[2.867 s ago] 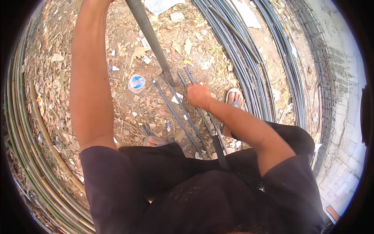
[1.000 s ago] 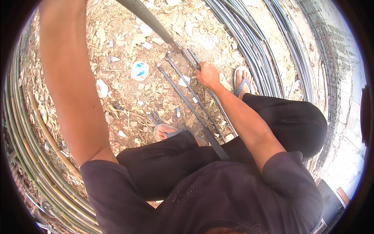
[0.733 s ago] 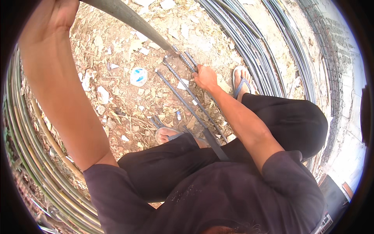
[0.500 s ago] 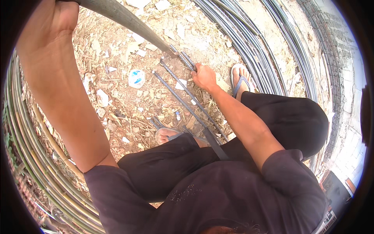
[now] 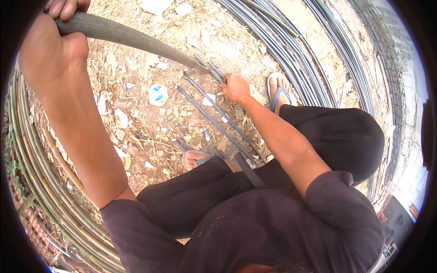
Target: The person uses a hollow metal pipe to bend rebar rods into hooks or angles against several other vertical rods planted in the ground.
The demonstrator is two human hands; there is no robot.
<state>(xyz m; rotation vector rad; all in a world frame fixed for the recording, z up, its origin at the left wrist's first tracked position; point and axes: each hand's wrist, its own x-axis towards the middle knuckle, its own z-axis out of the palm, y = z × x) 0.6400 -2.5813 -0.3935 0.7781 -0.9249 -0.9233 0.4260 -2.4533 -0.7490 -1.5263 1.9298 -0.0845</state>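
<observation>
My left hand [image 5: 52, 43] is up at the top left, fingers wrapped tight around the end of a long grey pipe [image 5: 132, 38]. The pipe runs down and to the right from my grip, and its far end sits over the tip of a ribbed steel rebar [image 5: 205, 63] right by my other hand. My right hand [image 5: 236, 87] is down on the ground, closed around the bars just beside where the pipe ends, so it's pretty much touching that joint.

From there a couple of straight rebar pieces [image 5: 214, 120] lie side by side on the dirt, running back toward me and disappearing under my legs. I'm crouched low in black trousers [image 5: 318, 132], with my right foot in a flip-flop [image 5: 278, 88] just to the right of my right hand, and my left foot [image 5: 195, 158] poking out near the lower end of the bars.

The ground [image 5: 136, 118] is dry dirt with dead leaves and scraps of paper all over it. There's a small round white-and-blue lid-looking thing [image 5: 158, 94] lying to the left of the bars, well apart from both hands. Big coils of dark steel rod [image 5: 273, 50] curve along the top right past my foot, and another coil of rustier, greenish rod [image 5: 41, 182] wraps around the left edge below my arm.
</observation>
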